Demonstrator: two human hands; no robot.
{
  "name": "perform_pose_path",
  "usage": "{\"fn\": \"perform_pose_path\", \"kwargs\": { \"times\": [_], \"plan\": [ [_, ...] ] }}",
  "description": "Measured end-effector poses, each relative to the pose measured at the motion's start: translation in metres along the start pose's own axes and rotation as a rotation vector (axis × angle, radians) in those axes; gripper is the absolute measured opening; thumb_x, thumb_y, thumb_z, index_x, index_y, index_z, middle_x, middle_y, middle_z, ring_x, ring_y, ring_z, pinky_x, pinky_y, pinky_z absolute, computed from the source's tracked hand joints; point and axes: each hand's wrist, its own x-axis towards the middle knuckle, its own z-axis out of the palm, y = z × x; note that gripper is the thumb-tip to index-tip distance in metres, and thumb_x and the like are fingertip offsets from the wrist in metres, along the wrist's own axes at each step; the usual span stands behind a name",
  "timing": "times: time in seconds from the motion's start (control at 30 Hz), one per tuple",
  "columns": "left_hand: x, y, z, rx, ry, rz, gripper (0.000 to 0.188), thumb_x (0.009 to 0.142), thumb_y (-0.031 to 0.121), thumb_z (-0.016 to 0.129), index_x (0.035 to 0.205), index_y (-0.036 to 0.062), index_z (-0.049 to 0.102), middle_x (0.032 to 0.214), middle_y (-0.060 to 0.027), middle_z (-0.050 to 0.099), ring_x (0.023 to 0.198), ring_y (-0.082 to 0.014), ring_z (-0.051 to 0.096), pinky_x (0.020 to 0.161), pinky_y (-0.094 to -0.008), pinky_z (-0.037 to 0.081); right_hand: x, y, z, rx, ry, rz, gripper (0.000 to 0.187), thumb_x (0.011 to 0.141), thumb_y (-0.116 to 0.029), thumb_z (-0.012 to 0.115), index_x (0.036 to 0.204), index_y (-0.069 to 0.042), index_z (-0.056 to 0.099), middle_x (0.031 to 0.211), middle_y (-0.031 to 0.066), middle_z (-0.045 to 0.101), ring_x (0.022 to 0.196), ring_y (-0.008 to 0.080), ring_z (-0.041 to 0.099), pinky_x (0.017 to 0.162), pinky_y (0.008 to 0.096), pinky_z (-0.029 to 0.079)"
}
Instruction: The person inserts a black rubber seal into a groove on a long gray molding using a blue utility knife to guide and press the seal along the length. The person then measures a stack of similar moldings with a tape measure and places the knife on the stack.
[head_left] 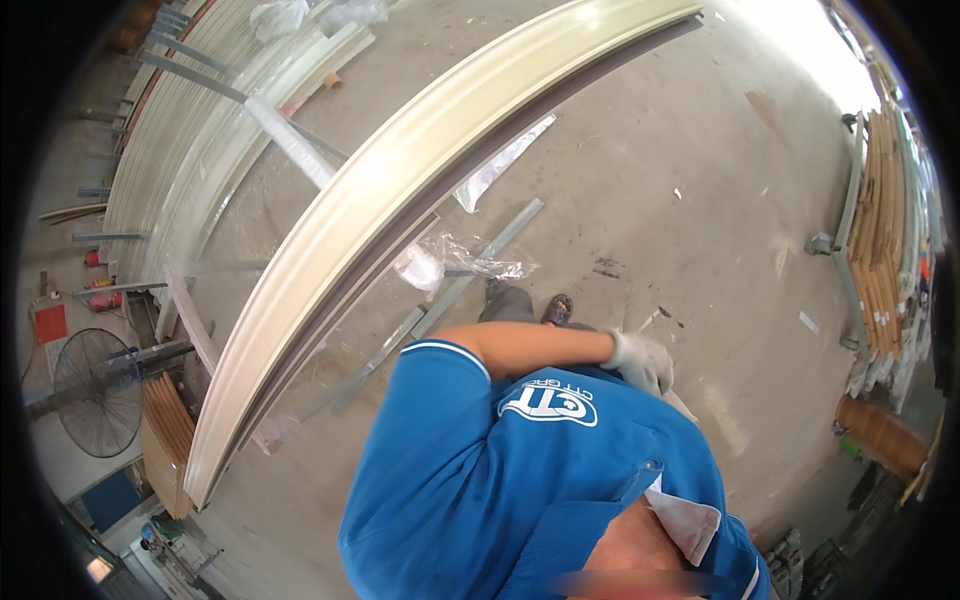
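Note:
My left forearm crosses in front of my body toward the right. At its end, my left hand point(642, 362), in a white work glove, is beside my right side, away from the long panels. Its fingers look curled, and what they hold, if anything, is hidden. A small off-white edge point(682, 406) shows just below the glove; I cannot tell what it is. My right hand is not in view. Ahead of me, a long cream moulded panel point(370, 180) lies diagonally, with a dark brown strip point(440, 190) along its near edge.
Metal support bars point(480, 265) with clear plastic wrap point(500, 262) stand under the panel. Long pale profiles point(160, 170) are stacked at the far left, above a black fan point(97, 392). Brown boards point(876, 235) fill a rack at the right. Grey concrete floor point(720, 220) lies between.

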Motion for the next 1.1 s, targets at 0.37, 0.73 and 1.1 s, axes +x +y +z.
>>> {"fn": "perform_pose_path", "kwargs": {
  "times": [0.37, 0.73, 1.1],
  "plan": [
    [-0.361, -0.048, -0.197, 0.724, 1.222, -1.170, 0.051, 0.095, 0.056, 0.063, 0.123, 0.0146, 0.071, 0.117, -0.0186, 0.072, 0.111, -0.0376, 0.067, 0.097, -0.0482, 0.049, 0.026, -0.062, 0.036, -0.040, 0.158, 0.052, 0.047, 0.099, -0.020, 0.064, 0.139, 0.004, 0.057, 0.131, 0.0117, 0.067, 0.117, 0.0210, 0.063, 0.099, 0.0337, 0.050],
    [-0.399, -0.099, -0.187, 0.373, 1.141, -1.182, 0.054, 0.100, 0.053, 0.050, 0.109, 0.0061, 0.075, 0.113, -0.0257, 0.070, 0.111, -0.0452, 0.063, 0.097, -0.0519, 0.047, 0.038, -0.089, 0.053, 0.095, 0.084, 0.093, 0.053, 0.100, -0.030, 0.067, 0.143, -0.001, 0.055, 0.137, 0.0133, 0.065, 0.125, 0.0210, 0.058, 0.105, 0.0352, 0.046],
    [-0.396, -0.098, -0.177, 0.531, 1.242, -1.033, 0.047, 0.100, 0.045, 0.055, 0.121, 0.0057, 0.070, 0.116, -0.0261, 0.070, 0.110, -0.0444, 0.065, 0.095, -0.0514, 0.049, 0.035, -0.124, 0.058, 0.339, -0.078, -0.054, 0.058, 0.098, -0.036, 0.065, 0.146, -0.007, 0.053, 0.130, 0.0107, 0.068, 0.117, 0.0214, 0.062, 0.102, 0.0336, 0.049]
  ]
}}
